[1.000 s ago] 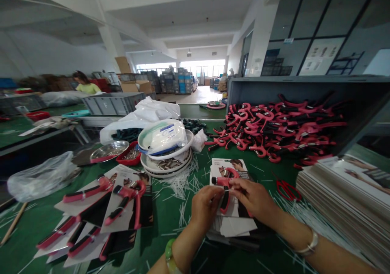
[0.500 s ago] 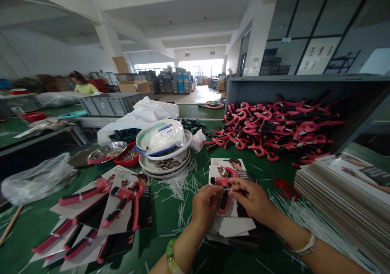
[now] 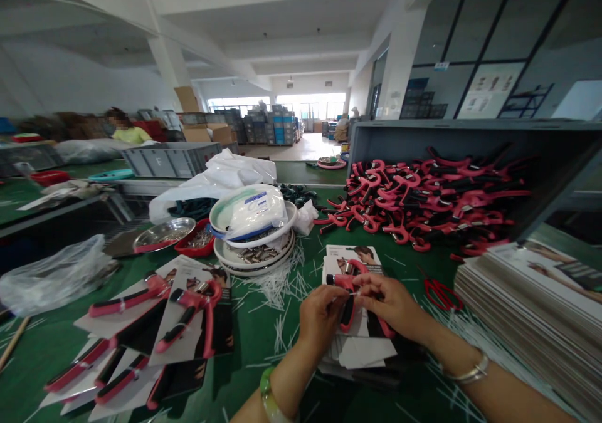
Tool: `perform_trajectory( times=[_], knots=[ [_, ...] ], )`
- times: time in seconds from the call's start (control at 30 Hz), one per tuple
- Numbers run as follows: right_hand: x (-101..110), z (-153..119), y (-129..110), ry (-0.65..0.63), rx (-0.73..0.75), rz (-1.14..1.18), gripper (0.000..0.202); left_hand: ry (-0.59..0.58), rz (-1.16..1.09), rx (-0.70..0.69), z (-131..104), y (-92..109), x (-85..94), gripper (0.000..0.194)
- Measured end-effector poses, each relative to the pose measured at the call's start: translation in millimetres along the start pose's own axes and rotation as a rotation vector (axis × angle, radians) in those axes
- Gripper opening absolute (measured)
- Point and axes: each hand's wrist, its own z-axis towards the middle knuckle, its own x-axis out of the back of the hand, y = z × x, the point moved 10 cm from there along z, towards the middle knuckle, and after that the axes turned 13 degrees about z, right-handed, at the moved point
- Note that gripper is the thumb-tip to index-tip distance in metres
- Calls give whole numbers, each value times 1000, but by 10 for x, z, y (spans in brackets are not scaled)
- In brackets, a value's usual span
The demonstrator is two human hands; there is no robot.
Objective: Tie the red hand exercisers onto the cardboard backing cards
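A pink-and-black plier-like tool lies on a printed backing card, atop a stack of such cards. Over its handle, my left hand is closed, thumb and forefinger pinched on a thin white tie. From the other side my right hand pinches the same tie, fingertips close to the left ones. Part of the tool is hidden behind my fingers. To the left, several carded tools lie overlapping, with white ties around handles.
Loose white ties are strewn over the green table. A grey crate on its side spills many pink tools. Red scissors and a tall card stack stand right. Stacked bowls hold metal parts. A co-worker sits far left.
Both hands stay pinched at the tool's handle, with only slight finger movement. The view has shifted very slightly.
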Motion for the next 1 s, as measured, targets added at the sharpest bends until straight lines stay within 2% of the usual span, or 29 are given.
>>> perform_trajectory(
  times=[0.23, 0.4, 0.57, 0.67, 0.8, 1.0],
  knots=[
    [20, 51, 71, -27, -88, 71, 30, 18, -48, -24, 39, 50, -6, 12],
    [1, 129, 149, -105, -195, 204, 33, 1, -94, 20, 91, 4, -83, 10],
    [-78, 224, 144, -234, -267, 196, 34, -38, -167, 36, 125, -60, -125, 10],
    [-19, 276, 170, -147, -253, 220, 37, -60, -219, 28, 136, -85, -140, 8],
    [75, 222, 151, 8, -114, 152, 28, -71, -269, 93, 135, -158, -171, 6],
    [25, 98, 79, 2, -32, -87, 17, -156, -426, 240, 116, -307, -304, 9]
  ],
)
